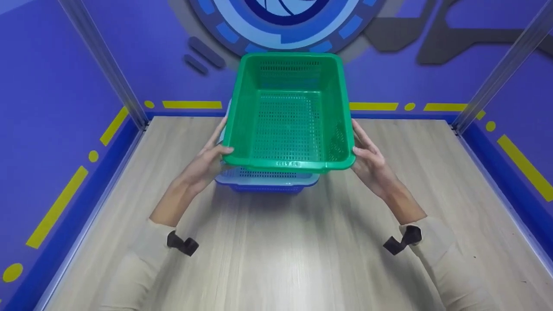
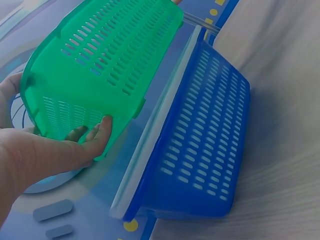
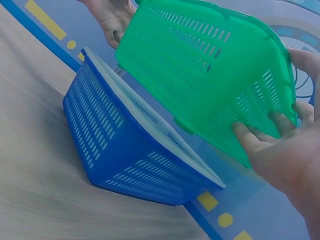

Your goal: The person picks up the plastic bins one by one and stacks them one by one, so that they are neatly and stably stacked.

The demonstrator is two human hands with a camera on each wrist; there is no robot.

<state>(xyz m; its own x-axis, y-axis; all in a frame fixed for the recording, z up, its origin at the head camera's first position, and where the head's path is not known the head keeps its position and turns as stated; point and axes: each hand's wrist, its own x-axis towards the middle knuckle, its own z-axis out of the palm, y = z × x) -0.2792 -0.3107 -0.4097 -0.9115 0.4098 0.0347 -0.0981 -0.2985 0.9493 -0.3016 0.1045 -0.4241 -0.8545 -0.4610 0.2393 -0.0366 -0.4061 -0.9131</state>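
A green perforated plastic basket (image 1: pixel 287 125) is held in the air, its open top facing up and its inside bare. My left hand (image 1: pixel 203 168) grips its left side, thumb on the rim and fingers against the outer wall. On the opposite side my right hand (image 1: pixel 371 162) holds it the same way, as the right wrist view also shows. Below stands a blue perforated basket (image 2: pixel 200 140) with a pale rim (image 3: pixel 145 117) along its top, seemingly a pale basket nested inside. A visible gap separates the green basket from the blue one.
Everything stands over a light wood-grain table (image 1: pixel 276 250). Blue-purple printed panels (image 1: pixel 142 56) with yellow marks enclose it at the back and both sides. Metal posts (image 1: pixel 106 65) rise at the back corners. A black strap (image 1: pixel 183 243) sits on each sleeve.
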